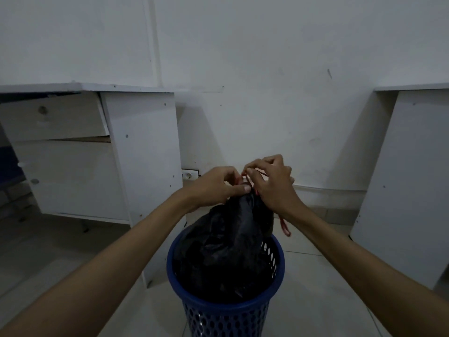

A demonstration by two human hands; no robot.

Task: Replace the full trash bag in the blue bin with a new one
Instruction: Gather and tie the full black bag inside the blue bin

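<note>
Risk: thin red drawstring (284, 224) slips or snaps if yanked w/ the load still seated, or the knot is loose and trash spills on lift. Bin could tip too, since it's light mesh.

Left hand (218, 186) pinches the gathered neck, thumb pressed on top. Right hand (272, 186), at 1 o'clock of it, has fingers curled round the string; looks mid-knot, but dim light, can't be sure.

Full black plastic trash bag (228, 254) is crinkled, bulging, sitting inside the round blue perforated plastic bin (226, 312), neck pulled up toward 12 o'clock, string tail hanging at 3 o'clock.
</note>
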